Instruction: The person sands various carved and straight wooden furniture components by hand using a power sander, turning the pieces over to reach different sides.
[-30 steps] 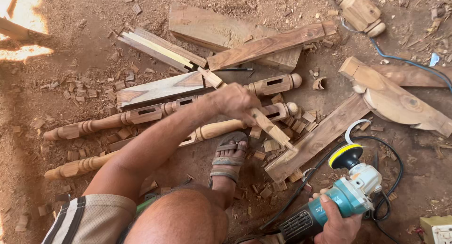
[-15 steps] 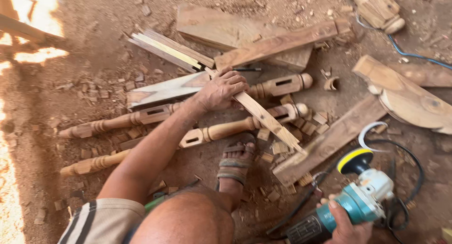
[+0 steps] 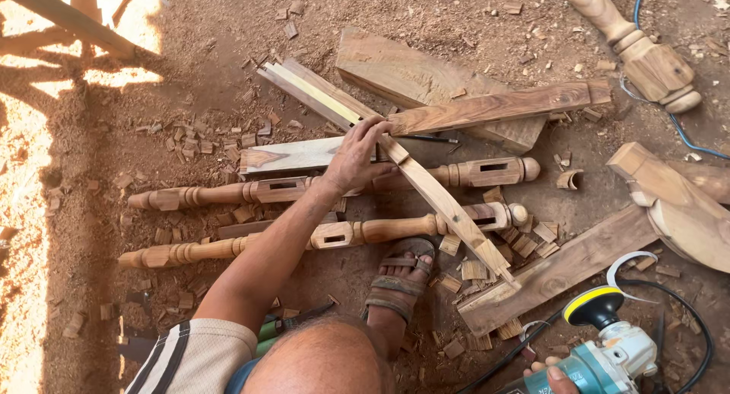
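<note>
Curved slat (image 3: 445,208) under left hand (image 3: 356,160) (fingers gripping).

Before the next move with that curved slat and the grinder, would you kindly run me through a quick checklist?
1. Left hand grips the curved wooden slat at its upper end: ok.
2. Slat's lower end rests on the flat plank: ok, it appears supported.
3. Right hand holds the angle grinder: ok, though only the fingers show at the frame edge.
4. Grinder disc stopped or spinning: cannot tell.
5. Sandalled foot clear of the slat: not ok, its toes lie right beside it, against the lower turned leg.
6. Black cable clear of the disc: cannot tell; it loops close by.
</note>
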